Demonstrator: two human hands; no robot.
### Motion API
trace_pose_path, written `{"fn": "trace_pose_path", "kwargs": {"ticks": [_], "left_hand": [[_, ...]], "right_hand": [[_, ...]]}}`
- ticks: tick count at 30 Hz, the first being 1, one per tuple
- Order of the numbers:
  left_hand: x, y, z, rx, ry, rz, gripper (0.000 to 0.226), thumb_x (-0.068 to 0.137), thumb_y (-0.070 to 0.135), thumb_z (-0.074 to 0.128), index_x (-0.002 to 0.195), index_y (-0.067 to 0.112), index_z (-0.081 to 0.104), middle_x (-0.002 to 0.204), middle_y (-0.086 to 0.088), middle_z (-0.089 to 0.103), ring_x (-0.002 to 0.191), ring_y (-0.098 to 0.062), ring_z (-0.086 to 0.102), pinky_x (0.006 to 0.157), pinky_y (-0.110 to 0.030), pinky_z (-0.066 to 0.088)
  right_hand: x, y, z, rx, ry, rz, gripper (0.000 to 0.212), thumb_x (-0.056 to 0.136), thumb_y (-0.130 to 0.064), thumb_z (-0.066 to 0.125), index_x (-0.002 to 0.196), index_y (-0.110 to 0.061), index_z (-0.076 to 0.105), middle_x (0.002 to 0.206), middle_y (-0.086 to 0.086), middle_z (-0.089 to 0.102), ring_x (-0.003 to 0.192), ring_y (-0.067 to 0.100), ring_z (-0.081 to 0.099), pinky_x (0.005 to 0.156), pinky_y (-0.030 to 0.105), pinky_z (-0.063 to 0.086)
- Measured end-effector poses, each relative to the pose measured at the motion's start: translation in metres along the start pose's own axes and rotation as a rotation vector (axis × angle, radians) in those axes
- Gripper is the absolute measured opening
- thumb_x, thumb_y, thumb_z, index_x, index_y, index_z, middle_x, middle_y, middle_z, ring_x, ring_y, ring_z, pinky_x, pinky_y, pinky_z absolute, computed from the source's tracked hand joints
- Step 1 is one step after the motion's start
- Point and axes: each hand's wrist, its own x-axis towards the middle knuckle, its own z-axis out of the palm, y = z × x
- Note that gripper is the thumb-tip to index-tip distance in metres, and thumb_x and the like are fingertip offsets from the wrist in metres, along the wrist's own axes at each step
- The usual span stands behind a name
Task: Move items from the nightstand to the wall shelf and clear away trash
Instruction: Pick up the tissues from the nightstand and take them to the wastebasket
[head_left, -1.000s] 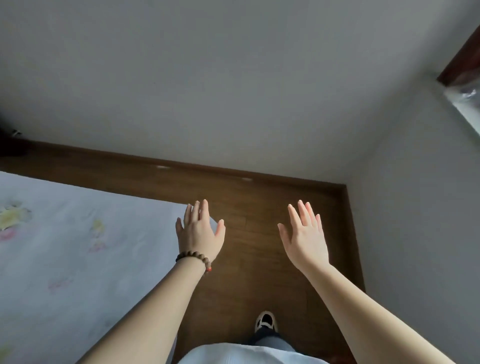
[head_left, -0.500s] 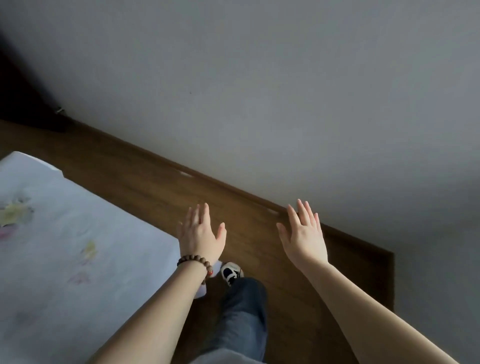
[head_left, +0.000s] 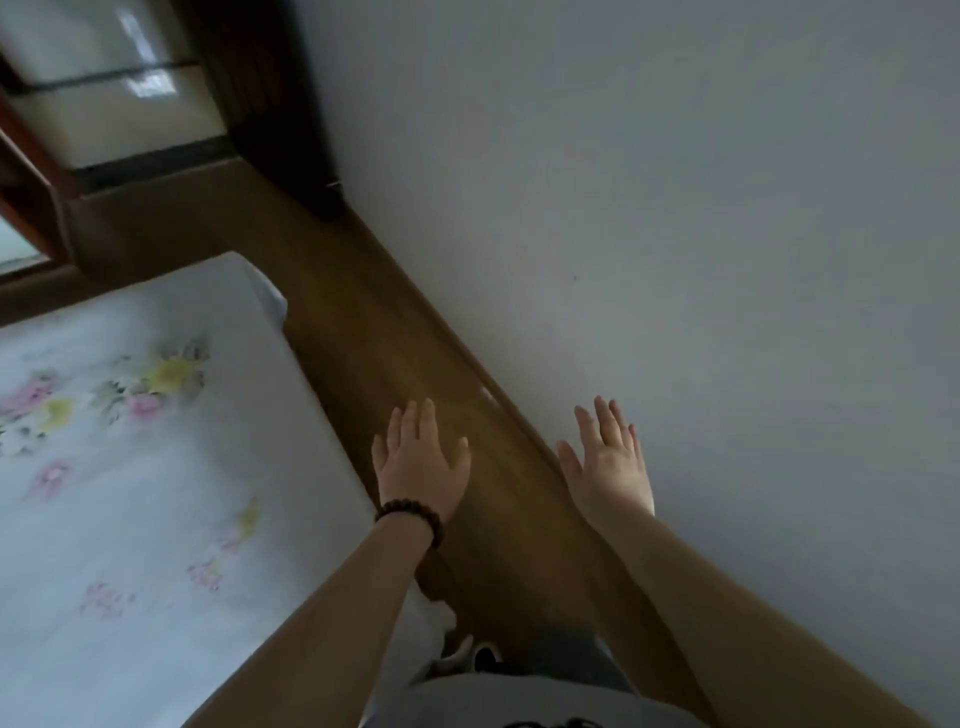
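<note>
My left hand (head_left: 421, 462), with a dark bead bracelet on its wrist, is held out in front of me over the wooden floor, fingers spread and holding nothing. My right hand (head_left: 610, 462) is stretched out beside it, level with it, open and empty, against the grey wall. No nightstand, wall shelf or trash is in view.
A bed with a white flowered sheet (head_left: 130, 467) fills the left. A narrow strip of brown wooden floor (head_left: 395, 343) runs between the bed and the grey wall (head_left: 675, 208). A dark wooden door frame (head_left: 260, 78) with glass panels stands at the far left end. My shoe (head_left: 467, 657) shows below.
The view has swung to the left: the room corner on the right is gone, and the door frame and more of the bed have come into sight. Both hands stay open and empty.
</note>
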Motion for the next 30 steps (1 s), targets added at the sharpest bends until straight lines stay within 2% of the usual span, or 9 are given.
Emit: {"fn": "trace_pose_path", "kwargs": {"ticks": [9, 17, 24, 30], "left_hand": [[0.125, -0.045, -0.019, 0.023, 0.121, -0.287, 0.067, 0.094, 0.054, 0.029, 0.149, 0.02, 0.012, 0.156, -0.005, 0.017, 0.144, -0.024, 0.01, 0.115, -0.046, 0.008], [0.302, -0.063, -0.051, 0.009, 0.18, -0.472, 0.068, 0.094, 0.054, 0.03, 0.149, 0.019, 0.012, 0.157, -0.004, 0.017, 0.144, -0.023, 0.008, 0.116, -0.048, 0.011], [0.433, -0.084, -0.094, 0.027, 0.239, -0.569, 0.067, 0.093, 0.053, 0.031, 0.148, 0.018, 0.016, 0.156, -0.005, 0.02, 0.144, -0.025, 0.011, 0.116, -0.048, 0.012], [0.532, -0.135, -0.115, -0.011, 0.251, -0.635, 0.067, 0.093, 0.052, 0.034, 0.148, 0.017, 0.017, 0.156, -0.005, 0.02, 0.144, -0.024, 0.01, 0.115, -0.049, 0.011]], "right_hand": [[0.179, -0.08, 0.034, 0.049, -0.078, -0.275, 0.06, 0.098, -0.048, 0.023, 0.149, -0.017, 0.02, 0.158, 0.007, 0.011, 0.146, 0.02, -0.002, 0.117, 0.036, -0.002], [0.392, -0.155, 0.036, -0.037, -0.113, -0.499, 0.06, 0.098, -0.049, 0.022, 0.148, -0.016, 0.022, 0.158, 0.009, 0.014, 0.146, 0.023, 0.002, 0.119, 0.042, 0.007], [0.539, -0.238, 0.031, -0.048, -0.112, -0.629, 0.064, 0.095, -0.053, 0.017, 0.147, -0.016, 0.026, 0.157, 0.009, 0.017, 0.146, 0.025, 0.006, 0.118, 0.044, 0.01], [0.635, -0.313, 0.06, -0.023, -0.138, -0.689, 0.058, 0.097, -0.049, 0.026, 0.146, -0.018, 0.027, 0.157, 0.009, 0.019, 0.145, 0.024, 0.007, 0.117, 0.041, 0.008]]}}
